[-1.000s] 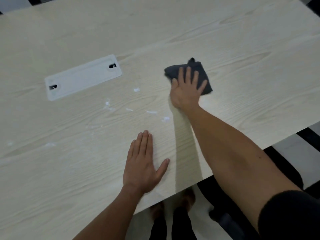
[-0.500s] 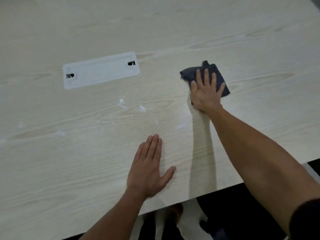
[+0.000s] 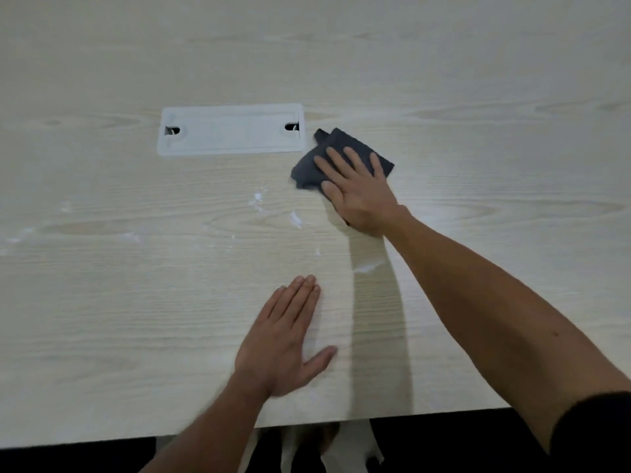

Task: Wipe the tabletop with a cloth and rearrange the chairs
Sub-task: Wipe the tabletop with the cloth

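Note:
A pale wood-grain tabletop (image 3: 478, 97) fills the view. My right hand (image 3: 358, 191) presses flat on a dark grey cloth (image 3: 309, 169), which lies just right of the cable cover. White smears (image 3: 259, 199) streak the wood to the left of the cloth and further left. My left hand (image 3: 285, 339) rests palm down on the table near its front edge, fingers together, thumb out, holding nothing. No chairs are visible.
A white rectangular cable cover (image 3: 230, 129) with two notches is set flush into the table, left of the cloth. The table's front edge (image 3: 375, 418) runs along the bottom, with dark floor and my feet below it.
My right hand has slid the cloth leftwards, up to the right end of the cable cover. My left hand has stayed planted on the table while the view shifted.

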Available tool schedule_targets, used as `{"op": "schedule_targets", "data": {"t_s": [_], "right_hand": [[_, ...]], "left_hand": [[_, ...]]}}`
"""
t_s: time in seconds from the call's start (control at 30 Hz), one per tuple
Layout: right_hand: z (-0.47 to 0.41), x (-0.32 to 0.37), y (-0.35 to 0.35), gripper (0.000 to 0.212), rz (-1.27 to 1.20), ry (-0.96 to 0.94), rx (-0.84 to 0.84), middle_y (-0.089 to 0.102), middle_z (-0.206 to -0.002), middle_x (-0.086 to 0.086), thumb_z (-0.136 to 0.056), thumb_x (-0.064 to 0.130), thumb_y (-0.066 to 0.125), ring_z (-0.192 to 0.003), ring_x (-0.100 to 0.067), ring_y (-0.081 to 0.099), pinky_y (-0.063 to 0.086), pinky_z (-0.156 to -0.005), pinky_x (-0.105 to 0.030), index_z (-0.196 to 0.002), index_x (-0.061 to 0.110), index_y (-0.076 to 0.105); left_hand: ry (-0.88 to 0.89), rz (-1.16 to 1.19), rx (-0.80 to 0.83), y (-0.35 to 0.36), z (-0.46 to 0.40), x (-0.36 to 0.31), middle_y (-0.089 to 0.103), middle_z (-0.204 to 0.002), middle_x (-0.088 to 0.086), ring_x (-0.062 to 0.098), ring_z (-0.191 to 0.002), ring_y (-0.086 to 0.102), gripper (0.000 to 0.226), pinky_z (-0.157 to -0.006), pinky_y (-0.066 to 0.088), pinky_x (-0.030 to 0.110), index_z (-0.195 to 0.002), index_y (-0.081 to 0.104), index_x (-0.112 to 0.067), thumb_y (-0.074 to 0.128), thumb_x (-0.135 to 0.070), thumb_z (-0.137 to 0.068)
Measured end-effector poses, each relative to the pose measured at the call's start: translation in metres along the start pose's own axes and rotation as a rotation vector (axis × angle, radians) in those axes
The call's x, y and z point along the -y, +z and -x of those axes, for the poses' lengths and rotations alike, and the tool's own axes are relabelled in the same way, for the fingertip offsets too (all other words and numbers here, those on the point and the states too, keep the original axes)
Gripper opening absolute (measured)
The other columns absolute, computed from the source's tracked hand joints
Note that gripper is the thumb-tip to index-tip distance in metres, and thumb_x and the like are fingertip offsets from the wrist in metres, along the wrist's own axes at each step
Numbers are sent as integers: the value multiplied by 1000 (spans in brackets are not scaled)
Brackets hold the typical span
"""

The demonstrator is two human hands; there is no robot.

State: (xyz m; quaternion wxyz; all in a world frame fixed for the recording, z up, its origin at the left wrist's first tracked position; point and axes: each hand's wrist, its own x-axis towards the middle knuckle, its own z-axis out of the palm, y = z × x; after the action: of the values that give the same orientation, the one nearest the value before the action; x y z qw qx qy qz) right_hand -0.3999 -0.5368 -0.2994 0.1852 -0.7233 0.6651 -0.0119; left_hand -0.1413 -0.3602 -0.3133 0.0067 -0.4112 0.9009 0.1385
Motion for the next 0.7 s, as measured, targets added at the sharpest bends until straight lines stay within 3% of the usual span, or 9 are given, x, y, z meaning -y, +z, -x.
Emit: {"op": "schedule_targets", "data": {"t_s": [0.07, 0.2, 0.27, 0.33, 0.43, 0.57, 0.63, 0.7], "right_hand": [[15, -43, -9, 57, 13, 67, -39, 2, -177, 14, -111, 57, 12, -164, -18, -2, -9, -129, -56, -166, 45, 7], [38, -124, -30, 61, -78, 585, -164, 0, -178, 7, -109, 56, 12, -164, -26, -3, -8, -127, -64, -168, 40, 6], [42, -126, -33, 62, -161, 839, -202, -6, -178, 6, -109, 54, 10, -163, -27, -9, -10, -125, -67, -168, 38, 0], [36, -95, -27, 61, -212, 960, -257, -8, -177, 5, -111, 51, 10, -163, -27, -11, -10, -123, -69, -169, 35, -2], [25, -20, 0, 62, -215, 820, -259, -7, -177, 3, -111, 51, 12, -163, -28, -10, -14, -123, -68, -169, 33, -2], [39, 72, 38, 61, -97, 338, -139, 2, -178, 5, -112, 51, 18, -164, -26, -3, -13, -126, -62, -169, 34, 7], [47, 73, 38, 59, -67, 127, -59, 4, -177, 9, -112, 52, 19, -164, -23, -2, -14, -127, -58, -168, 38, 11], [52, 42, 27, 57, -47, 73, -54, 4, -177, 13, -112, 53, 17, -164, -19, -2, -14, -127, -57, -167, 44, 11]], "left_hand": [[-2, 10, -12, 0, 0, 0, 10, -175, 6, 20, -162, 8, 95, -127, 20, 44, -165, 19, -7, 42, -71, -98], [2, 4, -31, 2, -1, 0, 12, -175, 7, 21, -162, 9, 95, -128, 19, 44, -164, 21, -7, 43, -70, -98], [5, 4, -37, 3, -1, 1, 12, -174, 7, 21, -162, 9, 95, -128, 19, 45, -164, 21, -6, 44, -70, -98], [8, 5, -37, 4, -1, 1, 12, -174, 8, 22, -162, 9, 95, -128, 20, 46, -164, 21, -6, 44, -70, -98], [3, -4, -16, 3, -1, 1, 11, -175, 8, 22, -162, 9, 96, -128, 20, 47, -164, 18, -5, 42, -70, -98], [3, -23, -3, 1, -2, 1, 8, -175, 8, 21, -162, 6, 95, -129, 17, 46, -165, 16, -6, 39, -70, -99], [6, -30, -10, 1, -2, 0, 9, -175, 8, 21, -162, 7, 95, -129, 18, 46, -165, 17, -5, 41, -69, -98], [5, -35, -24, 2, -1, -1, 11, -174, 8, 22, -162, 8, 95, -129, 19, 47, -164, 19, -5, 44, -68, -98]]}}
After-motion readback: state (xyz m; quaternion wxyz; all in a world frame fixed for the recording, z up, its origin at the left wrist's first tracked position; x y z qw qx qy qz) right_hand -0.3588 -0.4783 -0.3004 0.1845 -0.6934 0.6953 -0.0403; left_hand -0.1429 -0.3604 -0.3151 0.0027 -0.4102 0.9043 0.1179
